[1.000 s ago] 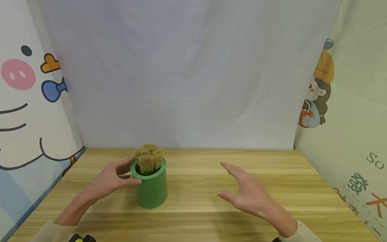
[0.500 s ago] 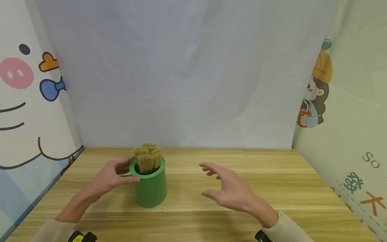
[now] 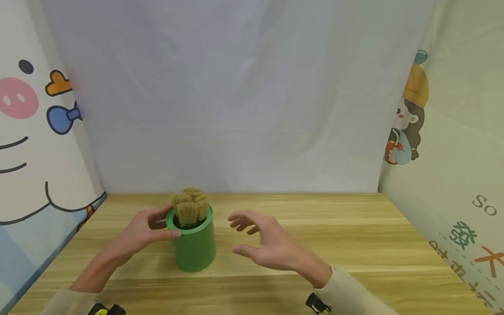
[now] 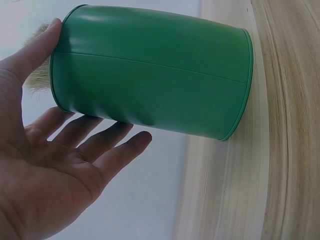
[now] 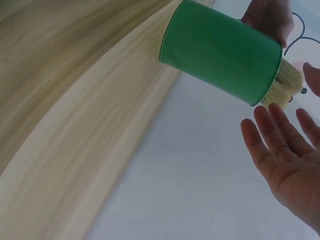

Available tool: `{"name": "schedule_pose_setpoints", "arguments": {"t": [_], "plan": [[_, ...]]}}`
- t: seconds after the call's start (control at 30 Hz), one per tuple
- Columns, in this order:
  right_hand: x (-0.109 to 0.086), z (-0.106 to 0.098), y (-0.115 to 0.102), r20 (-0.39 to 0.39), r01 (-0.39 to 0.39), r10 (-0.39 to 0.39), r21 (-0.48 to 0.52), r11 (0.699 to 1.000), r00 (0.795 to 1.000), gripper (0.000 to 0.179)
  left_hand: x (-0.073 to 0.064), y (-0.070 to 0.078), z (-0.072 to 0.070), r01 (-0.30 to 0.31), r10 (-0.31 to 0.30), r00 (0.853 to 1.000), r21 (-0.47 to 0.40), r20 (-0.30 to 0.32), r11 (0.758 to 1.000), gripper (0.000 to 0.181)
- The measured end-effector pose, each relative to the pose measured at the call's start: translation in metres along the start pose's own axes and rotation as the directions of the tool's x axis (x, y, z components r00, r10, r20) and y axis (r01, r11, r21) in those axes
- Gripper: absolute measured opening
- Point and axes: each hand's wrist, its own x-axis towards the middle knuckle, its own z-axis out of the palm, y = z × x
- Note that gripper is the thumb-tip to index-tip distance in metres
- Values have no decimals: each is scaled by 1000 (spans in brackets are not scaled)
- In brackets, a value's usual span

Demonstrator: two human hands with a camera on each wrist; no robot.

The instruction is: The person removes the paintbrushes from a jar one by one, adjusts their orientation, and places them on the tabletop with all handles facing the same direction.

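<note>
A green cylindrical pot (image 3: 194,248) stands upright on the wooden table, left of the middle. Several brushes (image 3: 189,209) are in it with their tan bristles up; their handles are hidden inside. My left hand (image 3: 143,228) holds the pot from the left near its top, thumb at the near rim and fingers along the far side, as the left wrist view shows of the pot (image 4: 155,70). To the right of the pot, my right hand (image 3: 267,243) is apart from it, thumb and fingers spread and slightly bent, nothing between them.
The wooden table (image 3: 334,236) reaches back to a pale hanging cloth (image 3: 244,96). Printed cartoon panels flank it, a pig panel (image 3: 23,183) on the left and a pale green panel (image 3: 456,144) on the right.
My right hand has moved left across the table towards the pot, its fingers bending a little more. The left hand stays at the pot, which has not moved on the table.
</note>
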Motion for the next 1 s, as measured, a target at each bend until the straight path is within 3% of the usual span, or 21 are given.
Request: {"name": "schedule_pose_setpoints", "arguments": {"t": [0.37,0.6,1.0], "plan": [[36,24,-3,-43,141,-138,72,987,990,44,2,-1,1,4,-3,1000,-45,24,999,90],[53,27,-7,-78,157,-156,5,988,985,35,3,-2,0,14,-13,999,-49,35,999,90],[71,37,-6,-95,179,-186,-78,981,978,33,3,-2,-3,8,-6,999,-52,35,999,90]]}}
